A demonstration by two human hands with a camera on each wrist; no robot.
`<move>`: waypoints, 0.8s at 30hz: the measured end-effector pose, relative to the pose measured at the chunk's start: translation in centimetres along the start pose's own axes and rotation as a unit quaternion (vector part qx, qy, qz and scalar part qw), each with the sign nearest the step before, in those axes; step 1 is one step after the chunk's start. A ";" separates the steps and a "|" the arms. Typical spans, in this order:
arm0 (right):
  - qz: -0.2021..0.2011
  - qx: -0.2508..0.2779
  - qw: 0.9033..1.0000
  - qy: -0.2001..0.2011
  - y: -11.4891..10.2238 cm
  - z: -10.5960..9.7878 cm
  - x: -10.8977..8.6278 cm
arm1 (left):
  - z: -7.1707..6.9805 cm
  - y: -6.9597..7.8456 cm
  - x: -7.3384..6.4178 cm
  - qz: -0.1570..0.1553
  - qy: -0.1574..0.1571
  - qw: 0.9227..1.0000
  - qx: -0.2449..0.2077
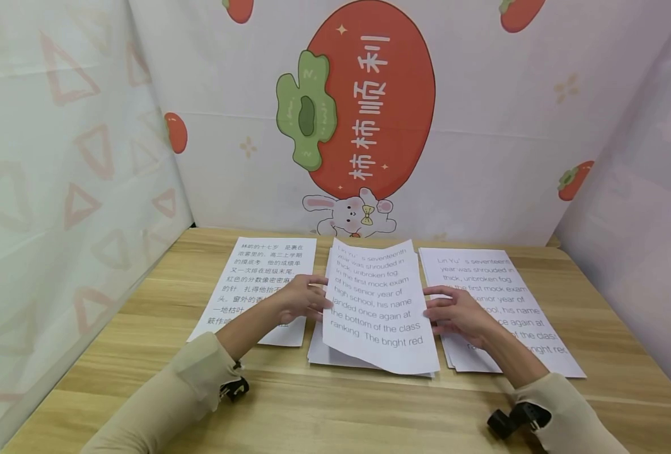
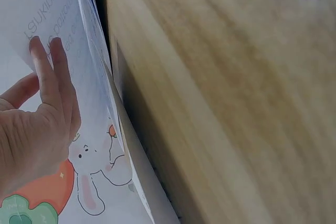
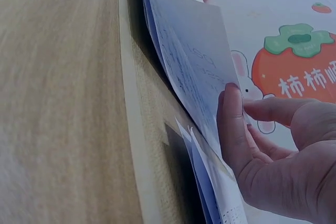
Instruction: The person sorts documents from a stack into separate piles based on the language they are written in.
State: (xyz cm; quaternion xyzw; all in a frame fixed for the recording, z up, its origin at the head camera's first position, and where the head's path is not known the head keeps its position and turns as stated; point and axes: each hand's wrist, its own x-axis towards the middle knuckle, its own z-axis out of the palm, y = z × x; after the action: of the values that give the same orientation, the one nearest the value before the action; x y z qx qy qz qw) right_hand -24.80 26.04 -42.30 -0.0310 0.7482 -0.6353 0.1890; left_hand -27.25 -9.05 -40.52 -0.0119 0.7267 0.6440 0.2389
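Both hands hold a printed sheet of paper with English text by its two side edges. It is lifted and bowed above a pile of paper in the middle of the table. At its left edge, the left hand pinches the paper between thumb and fingers; in the left wrist view this hand has its fingertips at the sheet. The right hand grips the opposite edge, and in the right wrist view the hand has thumb and fingers on either side of it.
On the left lies paper with Chinese text, partly covered by the left forearm. A pile of English-text sheets lies to the right, under the right forearm. The wooden table ends at a printed cloth backdrop.
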 end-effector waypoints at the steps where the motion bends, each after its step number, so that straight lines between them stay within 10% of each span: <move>1: 0.000 0.000 1.000 0.000 0.0 0.0 0.0 | -0.1 0.0 0.0 0.000 0.001 1.000 0.001; 24: -0.028 -0.001 0.999 0.034 -0.6 -2.2 -0.8 | 1.2 0.9 -0.3 0.050 -0.018 0.998 -0.023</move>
State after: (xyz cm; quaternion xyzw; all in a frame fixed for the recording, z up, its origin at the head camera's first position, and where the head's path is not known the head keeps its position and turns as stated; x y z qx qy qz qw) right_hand -24.86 28.18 -41.22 -0.0309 0.7538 -0.6400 0.1455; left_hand -26.87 -7.87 -39.63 0.0307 0.7071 0.6718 0.2186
